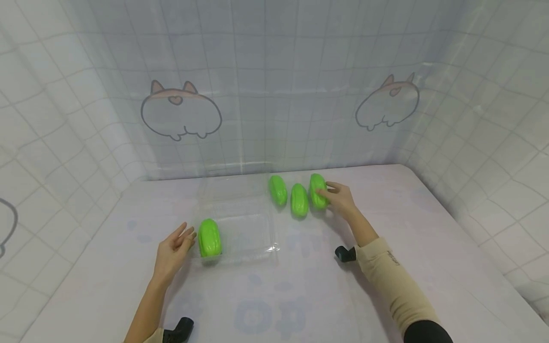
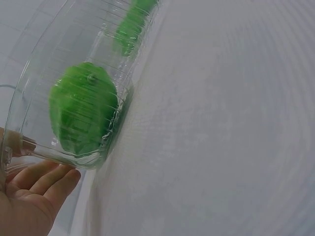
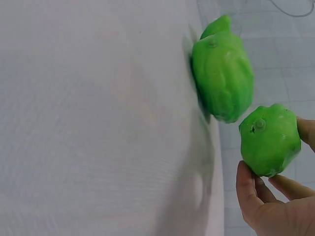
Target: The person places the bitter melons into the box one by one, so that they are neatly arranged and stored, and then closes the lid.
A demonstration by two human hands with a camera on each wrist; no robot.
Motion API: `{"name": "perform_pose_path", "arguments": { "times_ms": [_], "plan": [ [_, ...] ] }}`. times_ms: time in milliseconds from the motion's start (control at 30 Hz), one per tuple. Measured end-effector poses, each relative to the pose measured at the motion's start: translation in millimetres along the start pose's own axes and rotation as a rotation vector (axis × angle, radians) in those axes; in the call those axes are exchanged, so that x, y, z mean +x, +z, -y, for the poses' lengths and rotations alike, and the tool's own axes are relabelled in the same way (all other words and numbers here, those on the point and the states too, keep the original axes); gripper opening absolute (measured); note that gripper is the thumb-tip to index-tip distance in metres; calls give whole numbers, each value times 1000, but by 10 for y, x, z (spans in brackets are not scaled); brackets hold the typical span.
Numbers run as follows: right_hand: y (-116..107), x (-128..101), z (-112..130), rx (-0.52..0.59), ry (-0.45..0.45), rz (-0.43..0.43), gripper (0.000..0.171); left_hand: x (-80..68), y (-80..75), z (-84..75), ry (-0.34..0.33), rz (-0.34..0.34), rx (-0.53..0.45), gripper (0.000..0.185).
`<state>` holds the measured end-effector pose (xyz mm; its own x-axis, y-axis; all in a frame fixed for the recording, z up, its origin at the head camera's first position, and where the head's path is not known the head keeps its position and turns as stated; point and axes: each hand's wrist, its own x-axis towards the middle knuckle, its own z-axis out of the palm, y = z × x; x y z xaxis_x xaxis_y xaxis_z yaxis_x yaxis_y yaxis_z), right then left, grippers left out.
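My right hand (image 1: 339, 196) pinches a bright green toy cucumber (image 1: 317, 190) between thumb and fingertips. In the right wrist view this cucumber (image 3: 269, 140) shows its knobbed end, with fingers on both sides of it. To its left lie two similar cucumbers, one nearer (image 1: 299, 200) and one farther left (image 1: 278, 190). My left hand (image 1: 171, 252) is beside the left wall of a clear plastic box (image 1: 249, 233), fingers loosely extended. The left wrist view shows its fingertips right at the box wall. Another cucumber (image 1: 209, 238) lies inside the box along its left side.
The box's clear lid (image 1: 233, 190) lies open behind it. A pale printed cloth (image 1: 266, 295) covers the table. Tile-patterned curtains (image 1: 274, 95) enclose the back and both sides. Dark devices (image 1: 345, 254) are strapped at both wrists.
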<state>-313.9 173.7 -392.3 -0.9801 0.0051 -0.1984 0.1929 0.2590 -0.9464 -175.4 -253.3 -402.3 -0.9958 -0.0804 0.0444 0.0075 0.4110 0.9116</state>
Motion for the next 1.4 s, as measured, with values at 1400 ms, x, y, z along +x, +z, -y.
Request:
{"name": "perform_pose_path", "arguments": {
  "times_ms": [1400],
  "plan": [
    [78, -460, 361, -9, -166, 23, 68, 3, -1, 29, -1, -2, -14, 53]
  ]
}}
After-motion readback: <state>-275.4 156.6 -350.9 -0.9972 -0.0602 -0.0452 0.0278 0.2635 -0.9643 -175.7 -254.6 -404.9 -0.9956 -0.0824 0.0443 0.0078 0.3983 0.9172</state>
